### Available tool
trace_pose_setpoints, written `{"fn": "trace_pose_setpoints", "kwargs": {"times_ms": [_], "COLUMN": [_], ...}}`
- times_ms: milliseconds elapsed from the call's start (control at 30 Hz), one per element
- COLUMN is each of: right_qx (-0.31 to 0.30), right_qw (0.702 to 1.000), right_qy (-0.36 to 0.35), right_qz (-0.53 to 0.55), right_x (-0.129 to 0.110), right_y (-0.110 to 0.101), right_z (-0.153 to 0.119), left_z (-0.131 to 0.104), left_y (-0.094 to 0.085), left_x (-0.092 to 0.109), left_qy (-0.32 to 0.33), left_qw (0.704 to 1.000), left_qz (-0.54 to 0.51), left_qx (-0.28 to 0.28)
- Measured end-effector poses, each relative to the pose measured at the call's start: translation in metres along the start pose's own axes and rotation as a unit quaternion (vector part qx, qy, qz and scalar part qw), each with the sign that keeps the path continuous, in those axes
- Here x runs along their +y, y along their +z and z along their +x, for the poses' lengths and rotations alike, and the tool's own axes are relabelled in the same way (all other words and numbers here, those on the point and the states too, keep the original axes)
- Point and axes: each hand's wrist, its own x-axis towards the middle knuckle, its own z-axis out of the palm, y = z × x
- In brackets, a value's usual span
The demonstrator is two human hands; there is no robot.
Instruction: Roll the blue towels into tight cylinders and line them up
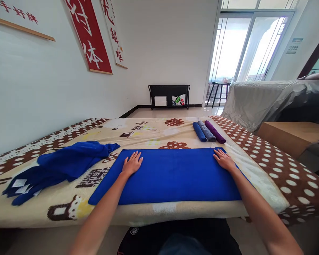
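Note:
A blue towel (175, 177) lies spread flat on the patterned blanket (138, 214) in front of me. My left hand (132, 163) rests palm down near its far left corner, fingers spread. Near the far right corner, beside a small pale tag, my right hand (224, 159) lies on the cloth, its fingers stretched out. Neither hand grips anything. To the left is a crumpled blue cloth (69, 161) with white labels. Three rolled towels, blue (199, 132), grey (206, 131) and purple (215, 132), sit side by side beyond my right hand.
A black rack (169, 90) holding white boxes stands by the far wall. Right of the bed are a wooden box (289, 136) and furniture under a plastic sheet (251, 102). A black stool (220, 85) stands near the glass door.

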Motion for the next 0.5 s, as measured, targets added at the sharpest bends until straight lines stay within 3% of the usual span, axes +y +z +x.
{"fn": "trace_pose_setpoints", "kwargs": {"times_ms": [133,233,333,500], "right_qx": [-0.003,0.022,0.039,0.005], "right_qw": [0.999,0.997,0.999,0.988], "right_qy": [0.043,0.066,0.023,-0.156], "right_qz": [-0.010,-0.024,-0.028,-0.004], "right_x": [0.038,0.026,-0.026,-0.145], "right_y": [-0.010,-0.010,-0.002,0.027], "right_z": [-0.017,-0.024,-0.029,-0.055], "left_z": [-0.027,-0.041,-0.051,-0.085], "left_y": [-0.022,-0.033,-0.028,0.009], "left_x": [-0.047,-0.039,0.016,0.150], "left_qy": [-0.082,-0.124,-0.058,0.155], "left_qw": [0.996,0.991,0.996,0.988], "left_qz": [0.024,0.042,0.040,-0.003], "left_qx": [0.010,0.041,0.056,-0.002]}}
